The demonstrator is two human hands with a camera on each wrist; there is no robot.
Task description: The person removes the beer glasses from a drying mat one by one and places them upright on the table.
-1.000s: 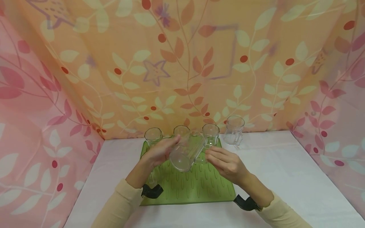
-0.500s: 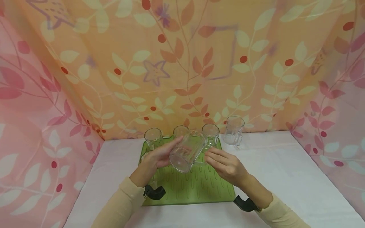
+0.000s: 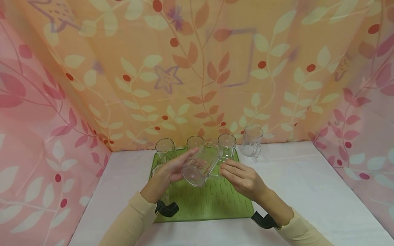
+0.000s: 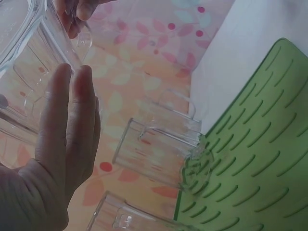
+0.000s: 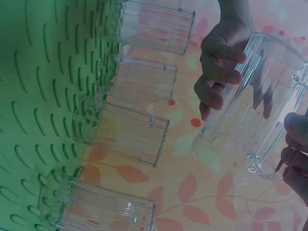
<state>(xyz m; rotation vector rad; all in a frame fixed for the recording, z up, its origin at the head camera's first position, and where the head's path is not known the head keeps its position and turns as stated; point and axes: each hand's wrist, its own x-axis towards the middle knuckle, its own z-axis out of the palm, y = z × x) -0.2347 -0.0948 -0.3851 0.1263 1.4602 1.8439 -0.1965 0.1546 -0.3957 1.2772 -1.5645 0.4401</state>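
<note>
A clear glass mug is held tilted above the green mat, its base toward me and its handle to the right. My left hand grips the body from the left side, its fingers lying along the glass in the left wrist view. On the other side, my right hand pinches the handle with thumb and fingertips. In the right wrist view the mug spans the space between both hands, and the left fingers are bent against its wall.
The green ridged mat lies on a white-covered table. Along its back edge stand clear mugs at left, middle and right. Another mug is partly behind my left hand. One mug stands off the mat, near the patterned curtain.
My left hand has shifted slightly lower on the mug, uncovering the rim of the mug behind it. The held mug has turned a little; the right hand keeps its hold on the handle.
</note>
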